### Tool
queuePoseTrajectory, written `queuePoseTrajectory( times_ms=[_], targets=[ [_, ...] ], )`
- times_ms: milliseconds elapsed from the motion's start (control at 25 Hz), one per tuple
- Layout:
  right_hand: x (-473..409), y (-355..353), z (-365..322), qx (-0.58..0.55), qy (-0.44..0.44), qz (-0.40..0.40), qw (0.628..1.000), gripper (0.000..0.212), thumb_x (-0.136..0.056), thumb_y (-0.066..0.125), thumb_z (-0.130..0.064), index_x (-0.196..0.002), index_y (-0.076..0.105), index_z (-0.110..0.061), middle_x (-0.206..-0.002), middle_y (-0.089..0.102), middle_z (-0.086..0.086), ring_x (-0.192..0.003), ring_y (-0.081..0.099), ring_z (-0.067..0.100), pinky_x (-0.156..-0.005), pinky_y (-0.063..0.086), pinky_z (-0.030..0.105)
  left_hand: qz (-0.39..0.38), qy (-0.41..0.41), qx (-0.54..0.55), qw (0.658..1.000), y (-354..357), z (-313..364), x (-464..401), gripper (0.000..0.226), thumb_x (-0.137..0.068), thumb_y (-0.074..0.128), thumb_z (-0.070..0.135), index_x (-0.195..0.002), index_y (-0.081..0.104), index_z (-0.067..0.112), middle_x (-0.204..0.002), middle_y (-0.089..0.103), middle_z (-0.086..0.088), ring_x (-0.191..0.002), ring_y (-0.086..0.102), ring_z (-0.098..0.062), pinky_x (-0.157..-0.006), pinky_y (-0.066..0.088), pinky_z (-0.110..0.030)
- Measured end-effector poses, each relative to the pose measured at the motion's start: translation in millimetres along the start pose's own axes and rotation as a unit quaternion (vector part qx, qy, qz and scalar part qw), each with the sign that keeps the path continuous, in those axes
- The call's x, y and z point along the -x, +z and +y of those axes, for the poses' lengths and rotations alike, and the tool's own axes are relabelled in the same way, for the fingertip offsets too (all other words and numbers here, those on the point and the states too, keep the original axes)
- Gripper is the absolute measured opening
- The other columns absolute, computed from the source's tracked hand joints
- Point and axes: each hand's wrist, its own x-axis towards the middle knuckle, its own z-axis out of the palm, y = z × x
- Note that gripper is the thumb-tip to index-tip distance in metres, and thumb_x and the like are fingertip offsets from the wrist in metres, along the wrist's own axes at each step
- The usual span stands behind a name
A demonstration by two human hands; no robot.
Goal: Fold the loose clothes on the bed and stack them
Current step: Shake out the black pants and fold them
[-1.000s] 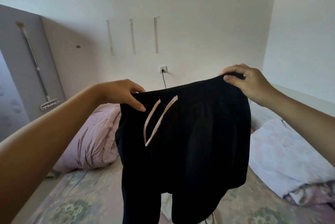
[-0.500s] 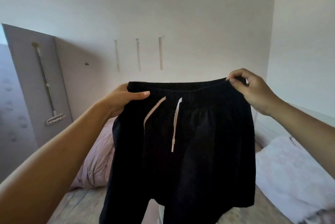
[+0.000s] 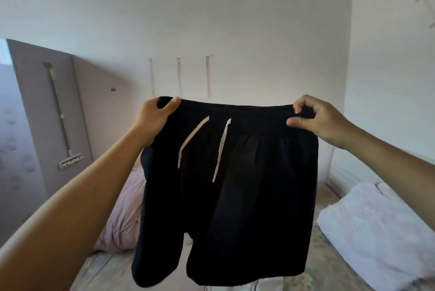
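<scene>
Black shorts [image 3: 247, 184] with two pale drawstrings hang in the air in front of me, waistband up and both legs dangling. My left hand [image 3: 155, 121] grips the waistband's left end, thumb over the front. My right hand [image 3: 315, 118] pinches the right end of the waistband. The waistband is stretched flat between the two hands. Below lies the bed [image 3: 113, 269] with its patterned sheet, mostly hidden by the shorts.
A pink crumpled quilt [image 3: 122, 220] lies at the bed's far left. A white bundle of bedding [image 3: 381, 227] sits on the right. A grey board with a long-handled tool [image 3: 58, 116] leans on the left wall.
Both hands lifted the shorts higher and pulled the waistband level and taut. The drawstrings now hang down. My view tilted upward.
</scene>
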Motion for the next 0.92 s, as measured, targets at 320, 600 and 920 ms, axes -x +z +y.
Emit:
queuePoseTrajectory(
  times_ms=[320,600,920],
  targets=[
    [-8.0,-11.9,10.1,0.020,0.036,0.038,0.998,0.024,-0.082,0.072,-0.022,-0.086,0.048,-0.024,-0.083,0.052,-0.007,-0.071,0.048,0.013,-0.059,0.042,0.014,-0.100,0.079,-0.139,0.982,-10.7,9.6,-7.7,0.020,-0.076,0.078,0.019,-0.092,0.066,0.016,-0.084,0.067,0.005,-0.074,0.063,-0.005,-0.066,0.050,-0.016],
    [6.3,10.7,35.0,-0.083,0.170,0.026,0.982,0.019,-0.074,0.078,-0.018,-0.091,0.070,-0.019,-0.086,0.070,-0.007,-0.079,0.066,0.002,-0.056,0.047,0.003,-0.123,0.116,-0.273,0.947,13.9,-37.5,8.1,0.021,-0.083,0.071,0.022,-0.093,0.062,0.006,-0.086,0.063,-0.009,-0.081,0.057,-0.022,-0.071,0.044,-0.029],
    [29.3,29.6,70.2,-0.027,0.216,-0.019,0.976,0.024,-0.074,0.079,-0.021,-0.089,0.069,-0.007,-0.088,0.071,0.007,-0.079,0.065,0.016,-0.070,0.049,0.022,-0.138,0.004,-0.204,0.969,31.5,-86.1,32.1,0.019,-0.074,0.079,0.014,-0.086,0.068,0.004,-0.075,0.061,-0.003,-0.073,0.055,-0.015,-0.054,0.039,-0.010]
  ],
)
